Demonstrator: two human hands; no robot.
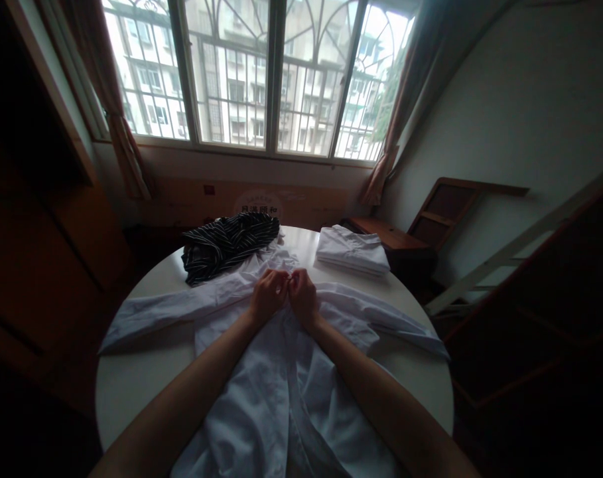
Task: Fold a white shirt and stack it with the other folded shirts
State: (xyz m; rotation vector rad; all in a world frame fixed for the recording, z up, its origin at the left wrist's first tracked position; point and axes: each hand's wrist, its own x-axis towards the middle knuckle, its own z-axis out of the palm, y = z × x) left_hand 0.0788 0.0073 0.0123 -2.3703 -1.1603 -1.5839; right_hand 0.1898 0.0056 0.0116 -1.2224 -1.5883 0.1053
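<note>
A white long-sleeved shirt (251, 378) lies spread over the round table, its sleeves stretched out to both sides and its front facing up. Near the collar, my left hand (270, 293) and my right hand (302, 295) meet at the upper front opening. Both hands are closed, fingertips pinching the shirt's edges close together. The small detail between the fingertips is too fine to make out. Below the hands, the two front edges run down toward me and part near the bottom.
The round white table (132, 392) carries a crumpled black striped garment (226, 242) at the back left and a stack of folded white shirts (351, 249) at the back right. Beyond stand a wooden cabinet (385, 234), a curtained window and a pale ladder (495, 265).
</note>
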